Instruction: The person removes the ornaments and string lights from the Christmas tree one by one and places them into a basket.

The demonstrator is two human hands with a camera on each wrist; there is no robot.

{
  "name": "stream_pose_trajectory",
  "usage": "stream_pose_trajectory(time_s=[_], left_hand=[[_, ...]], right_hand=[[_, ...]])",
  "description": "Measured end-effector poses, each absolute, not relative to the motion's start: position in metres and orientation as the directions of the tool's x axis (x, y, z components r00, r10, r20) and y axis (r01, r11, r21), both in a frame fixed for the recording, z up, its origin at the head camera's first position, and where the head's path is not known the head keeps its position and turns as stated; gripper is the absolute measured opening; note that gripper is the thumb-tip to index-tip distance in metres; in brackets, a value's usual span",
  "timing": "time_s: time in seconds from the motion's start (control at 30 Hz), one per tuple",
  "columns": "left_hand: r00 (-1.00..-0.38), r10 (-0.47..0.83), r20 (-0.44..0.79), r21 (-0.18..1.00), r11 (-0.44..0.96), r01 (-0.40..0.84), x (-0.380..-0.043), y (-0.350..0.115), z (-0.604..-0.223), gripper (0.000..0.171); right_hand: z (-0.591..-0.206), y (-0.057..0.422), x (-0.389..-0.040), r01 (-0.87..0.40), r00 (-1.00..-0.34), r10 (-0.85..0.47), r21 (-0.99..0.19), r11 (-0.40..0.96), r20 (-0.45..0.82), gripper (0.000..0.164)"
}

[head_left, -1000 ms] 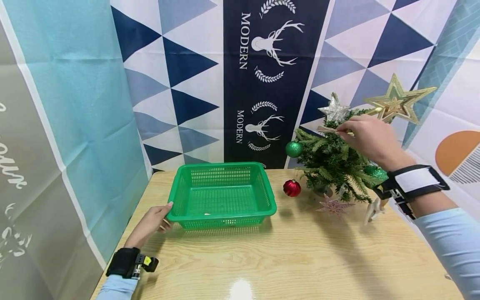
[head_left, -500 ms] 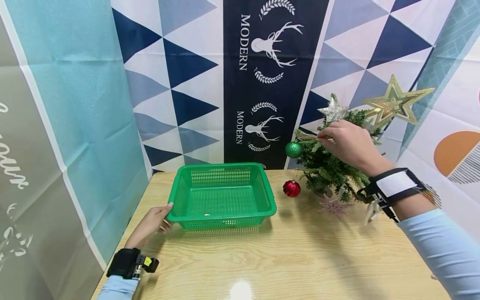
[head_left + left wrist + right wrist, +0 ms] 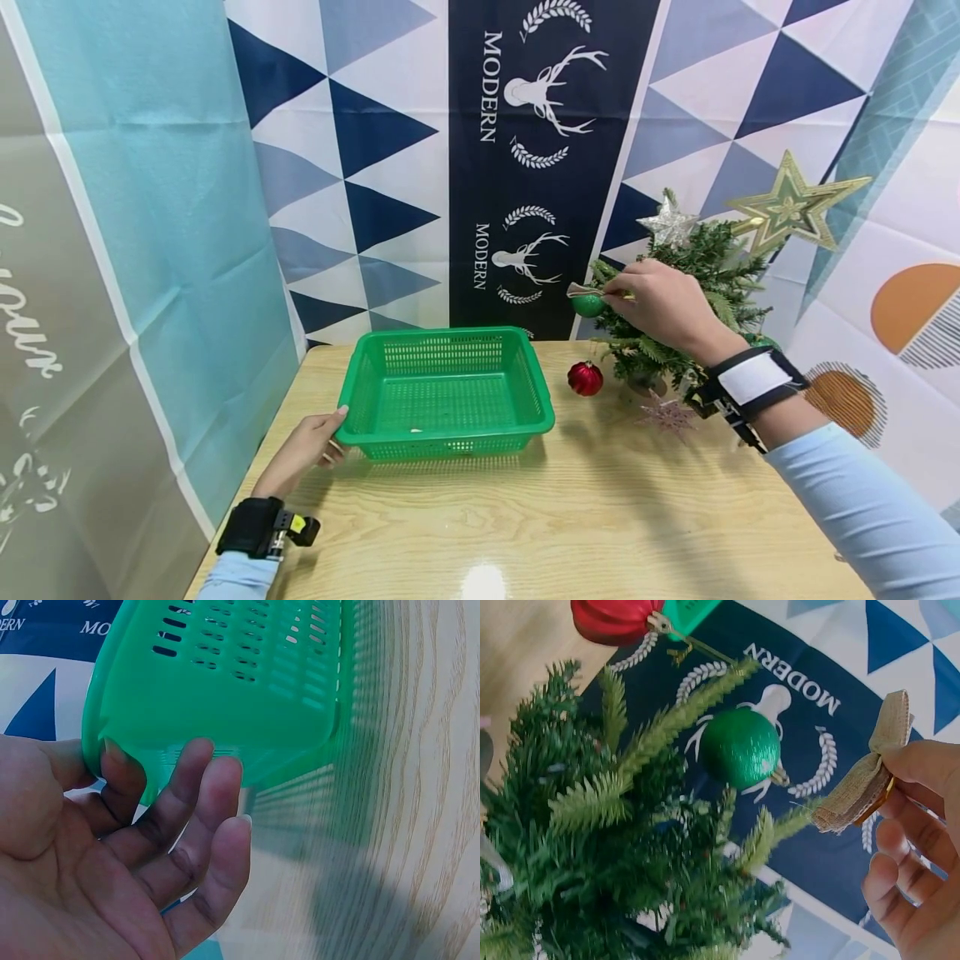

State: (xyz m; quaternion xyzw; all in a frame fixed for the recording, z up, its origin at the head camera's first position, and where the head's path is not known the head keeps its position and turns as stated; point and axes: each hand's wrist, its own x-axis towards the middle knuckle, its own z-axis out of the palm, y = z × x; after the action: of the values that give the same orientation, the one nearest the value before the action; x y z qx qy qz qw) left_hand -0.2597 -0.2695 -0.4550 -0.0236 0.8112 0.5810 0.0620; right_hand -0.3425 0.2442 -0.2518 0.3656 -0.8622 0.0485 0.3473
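My right hand [image 3: 663,304] pinches a small beige burlap bow [image 3: 585,290] between thumb and fingertips, left of a small artificial Christmas tree [image 3: 716,258]. In the right wrist view the bow [image 3: 851,791] hangs apart from the shiny green ball ornament [image 3: 740,748] on a branch. Over at the left, my left hand [image 3: 303,446] holds the near left corner of a green plastic basket [image 3: 450,435]. Thumb and index finger clasp its rim [image 3: 94,712] in the left wrist view, while the other fingers extend loosely below.
Silver [image 3: 669,221] and gold [image 3: 787,208] stars sit on the upper tree. A red ball ornament [image 3: 585,379] hangs low at its left, and a pink star [image 3: 667,412] at its foot. A small pale scrap [image 3: 416,430] shows in the basket. Patterned cloth [image 3: 375,133] backs the wooden table [image 3: 465,517].
My right hand has moved left and down with the burlap bow, from the upper front of the tree to its left side. My left hand and the basket stay put.
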Motion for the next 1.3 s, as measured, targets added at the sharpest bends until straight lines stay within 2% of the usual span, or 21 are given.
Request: stream_pose_trajectory(time_s=[0.2,0.93,1.3], left_hand=[[-0.991,0.03,-0.129,0.939,0.325,-0.113,-0.261,-0.271,-0.457,0.059],[-0.989,0.01,-0.148,0.932,0.337,-0.135,-0.264,-0.269,-0.459,0.058],[-0.99,0.018,-0.142,0.936,0.328,-0.129,-0.265,-0.27,-0.458,0.057]], right_hand=[[-0.264,0.231,-0.345,-0.697,-0.479,-0.616,0.155,0.7,0.625,0.011],[-0.31,0.188,-0.347,-0.717,-0.557,-0.646,0.09,0.691,0.522,0.004],[-0.324,0.166,-0.348,-0.73,-0.547,-0.675,0.114,0.674,0.495,0.006]])
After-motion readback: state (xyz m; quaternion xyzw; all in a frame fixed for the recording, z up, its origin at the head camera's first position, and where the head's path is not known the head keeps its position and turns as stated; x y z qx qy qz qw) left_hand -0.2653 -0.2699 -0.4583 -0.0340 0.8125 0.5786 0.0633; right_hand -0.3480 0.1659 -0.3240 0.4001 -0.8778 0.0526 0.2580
